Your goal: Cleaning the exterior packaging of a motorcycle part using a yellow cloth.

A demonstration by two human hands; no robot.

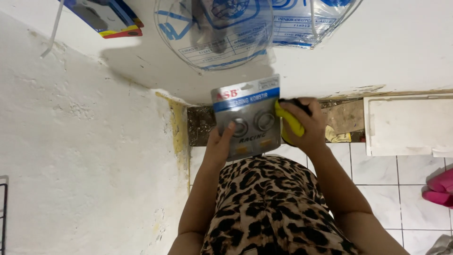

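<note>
White plastered walls and a tiled floor (377, 170) frame the scene, with clear plastic bags (222, 33) hanging above. A person's left hand (221, 144) pinches the lower edge of a silver blister card (247, 115) holding two ring-shaped parts, raised before the wall. Just beside it, the right hand (306, 125) has its grip pressed around a yellow cloth (289, 120) touching the card's edge.

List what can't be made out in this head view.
- Yellow-and-black object: mostly wrapped by the right hand; kind unclear.
- Blister pack: lower edge covered by the left hand; contents too small to identify.
- Clear plastic bags: cut off by the top edge; contents blurred by glare.
- Pink object: cut off by the right edge.
</note>
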